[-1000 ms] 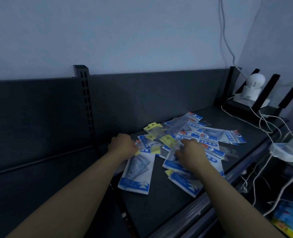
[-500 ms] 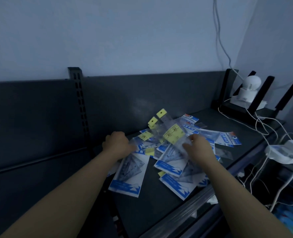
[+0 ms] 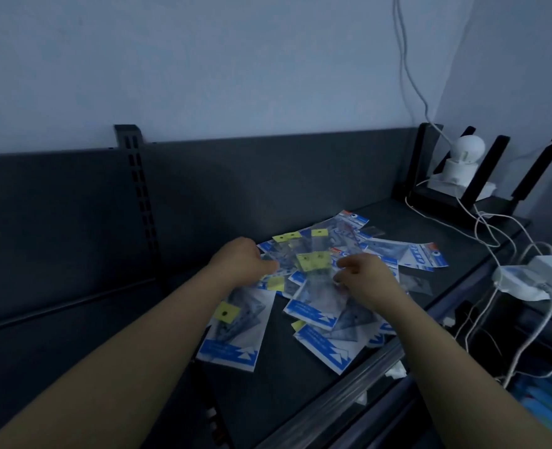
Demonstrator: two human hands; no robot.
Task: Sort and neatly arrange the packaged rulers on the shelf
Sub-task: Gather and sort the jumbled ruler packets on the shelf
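Packaged rulers [image 3: 410, 256] = messy pile on the shelf [image 3: 284, 374], right under + btwn both hands. R hand [image 3: 370, 280] pinches a clear yellow-tag pack [image 3: 312, 261]. L hand [image 3: 239, 264] is curled at its other edge, too blurry to tell if it's gripping. Blue pack [image 3: 235, 335] lies under the L wrist. White round gadget [image 3: 466, 150] sits way past the R hand.

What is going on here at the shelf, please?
A person is sorting a jumbled pile of packaged rulers on the dark shelf. The right hand pinches a clear packet with a yellow header; the left hand is at the pile's left edge, its grip too blurred to tell. The packets overlap at all angles, not yet arranged.
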